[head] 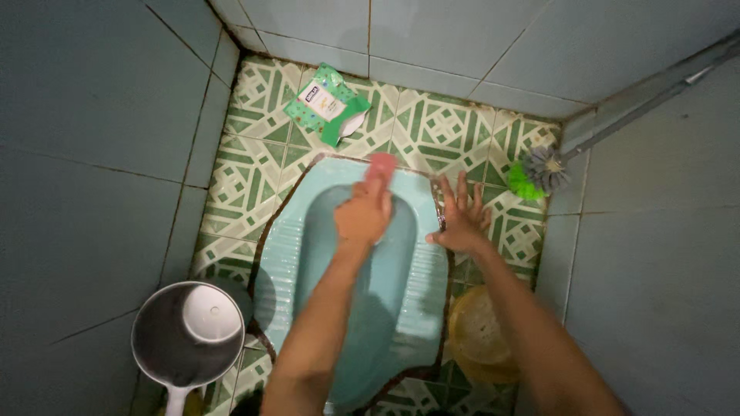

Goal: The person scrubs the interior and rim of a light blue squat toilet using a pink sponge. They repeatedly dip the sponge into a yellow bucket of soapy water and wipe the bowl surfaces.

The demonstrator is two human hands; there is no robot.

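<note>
I look down at a pale blue squat toilet [420,289] set in a green and white patterned tile floor. My left hand [364,216] is over the bowl, fingers closed on a pink scrubber [381,164] that it presses against the bowl's far rim. My right hand [461,219] lies flat with fingers spread on the floor tiles just right of the toilet's edge, holding nothing.
A green packet [325,104] lies on the floor beyond the toilet. A toilet brush with green and grey bristles [536,172] leans in the right corner. A grey scoop pan with a white cup inside [187,337] sits at the lower left. A yellow round object [479,333] lies under my right arm.
</note>
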